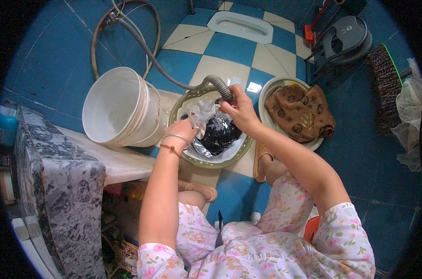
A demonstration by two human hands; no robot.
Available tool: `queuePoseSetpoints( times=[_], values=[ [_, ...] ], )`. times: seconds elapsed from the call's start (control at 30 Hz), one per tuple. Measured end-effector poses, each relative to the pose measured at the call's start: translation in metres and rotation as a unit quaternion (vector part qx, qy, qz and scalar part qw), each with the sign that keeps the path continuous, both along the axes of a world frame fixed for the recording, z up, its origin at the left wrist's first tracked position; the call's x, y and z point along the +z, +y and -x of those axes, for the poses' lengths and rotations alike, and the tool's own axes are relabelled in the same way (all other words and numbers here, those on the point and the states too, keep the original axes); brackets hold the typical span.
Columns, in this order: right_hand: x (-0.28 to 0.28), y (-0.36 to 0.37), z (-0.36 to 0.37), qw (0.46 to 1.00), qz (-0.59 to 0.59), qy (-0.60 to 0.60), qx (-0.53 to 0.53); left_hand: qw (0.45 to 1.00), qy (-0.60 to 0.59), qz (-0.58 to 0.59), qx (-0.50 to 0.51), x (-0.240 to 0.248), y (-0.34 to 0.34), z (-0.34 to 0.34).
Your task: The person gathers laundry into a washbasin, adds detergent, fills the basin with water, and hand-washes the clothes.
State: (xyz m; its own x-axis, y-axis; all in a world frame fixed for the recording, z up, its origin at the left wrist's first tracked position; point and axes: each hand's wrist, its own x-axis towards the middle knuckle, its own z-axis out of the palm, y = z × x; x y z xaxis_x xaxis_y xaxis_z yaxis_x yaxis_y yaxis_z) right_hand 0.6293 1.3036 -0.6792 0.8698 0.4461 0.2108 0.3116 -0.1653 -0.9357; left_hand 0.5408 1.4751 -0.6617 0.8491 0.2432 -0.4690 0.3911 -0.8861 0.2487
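Note:
My right hand [241, 111] grips the end of a grey corrugated hose [183, 85] above an olive-green basin [200, 161] with holes around its rim. In the basin lie wet black cloth [222, 135] and pale, whitish cloth [202, 114], with water or foam around them. At the basin's left side my left hand [179, 129] has its fingers closed on the pale cloth; the fingertips are partly hidden. The hose mouth points down into the basin, close to the cloth.
Left of the basin a white bucket [111, 107] lies tilted on a pale ledge, beside a marble-patterned slab [71, 172]. A light basin [270, 118] with brown patterned cloth [301, 111] stands at right. Farther off are a squat toilet [241, 27], folded stool [346, 37] and broom [383, 88].

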Motion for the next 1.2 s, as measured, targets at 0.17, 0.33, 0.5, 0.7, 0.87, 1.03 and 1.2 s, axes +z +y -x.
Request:
queuePoseSetpoints(
  times=[0.17, 0.33, 0.5, 0.7, 0.87, 1.03, 1.2],
  values=[
    [0.0, 0.002, 0.007, 0.999, 0.024, -0.043, 0.012, 0.998, -0.033, 0.016, 0.047, 0.012, -0.007, -0.005],
    [0.015, 0.012, 0.024, 0.992, 0.066, -0.092, 0.048, 0.867, -0.22, 0.398, 0.205, -0.023, 0.016, -0.02],
    [0.018, 0.008, 0.028, 0.983, 0.097, -0.08, 0.131, 0.764, -0.175, 0.523, 0.334, 0.01, -0.007, -0.025],
    [0.008, 0.027, 0.027, 0.979, 0.124, -0.067, 0.149, 0.729, -0.198, 0.554, 0.35, 0.009, 0.012, -0.02],
    [0.008, 0.025, -0.018, 0.912, 0.278, -0.039, 0.298, 0.711, -0.256, 0.559, 0.341, 0.007, 0.018, -0.017],
    [0.061, 0.094, -0.122, 0.918, 0.274, -0.219, 0.186, 0.746, -0.324, 0.505, 0.29, -0.043, 0.034, -0.018],
    [0.156, 0.231, -0.175, 0.869, 0.222, -0.423, 0.132, 0.803, -0.362, 0.409, 0.237, -0.009, 0.025, -0.017]
  ],
)
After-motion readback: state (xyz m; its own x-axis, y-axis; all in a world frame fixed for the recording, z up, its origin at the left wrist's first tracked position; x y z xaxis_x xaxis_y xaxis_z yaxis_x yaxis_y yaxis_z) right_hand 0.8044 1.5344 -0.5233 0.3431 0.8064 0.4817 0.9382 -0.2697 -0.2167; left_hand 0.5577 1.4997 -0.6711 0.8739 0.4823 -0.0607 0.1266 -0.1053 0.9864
